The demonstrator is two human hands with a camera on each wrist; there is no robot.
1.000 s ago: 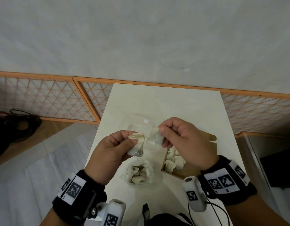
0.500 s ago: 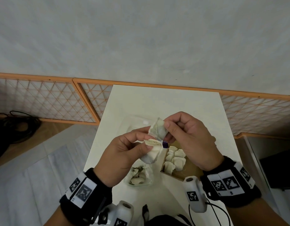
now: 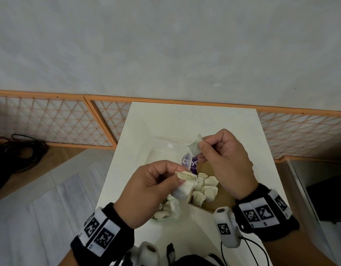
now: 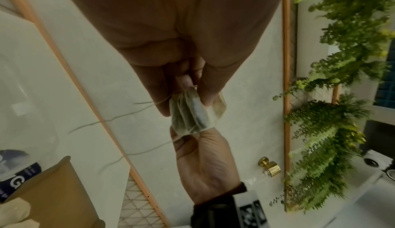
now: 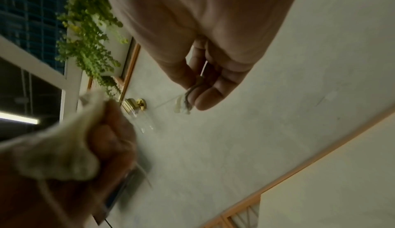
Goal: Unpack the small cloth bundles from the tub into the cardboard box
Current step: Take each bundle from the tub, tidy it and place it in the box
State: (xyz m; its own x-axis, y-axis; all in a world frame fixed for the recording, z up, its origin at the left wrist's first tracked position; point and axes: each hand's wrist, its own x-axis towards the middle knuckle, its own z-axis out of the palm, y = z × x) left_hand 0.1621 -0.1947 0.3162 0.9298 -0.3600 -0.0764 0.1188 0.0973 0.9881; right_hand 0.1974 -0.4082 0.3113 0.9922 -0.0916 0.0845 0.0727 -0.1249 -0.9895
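My left hand [image 3: 175, 175] grips a white cloth bundle [image 3: 185, 186] above the near end of the cardboard box [image 3: 201, 208]. My right hand [image 3: 201, 148] is higher and farther back, pinching a smaller greenish cloth piece [image 3: 194, 145]; in the right wrist view that piece [image 5: 182, 104] hangs from the fingertips with a thread trailing. Several pale bundles [image 3: 208, 189] lie in the box. Left of the box stands the clear tub [image 3: 176, 214], partly hidden by my left hand, with a few bundles [image 3: 164, 213] inside.
A clear plastic lid or tray [image 3: 162, 148] and a purple labelled pack [image 3: 191, 164] lie behind the box on the white table [image 3: 185, 120]. A lattice fence [image 3: 60, 123] runs along the wall, and black cables [image 3: 18, 150] lie on the floor at left.
Both hands have shifted right, from above the tub toward the box. The two cloth pieces have been pulled apart: the right hand's went up, the left hand's went down.
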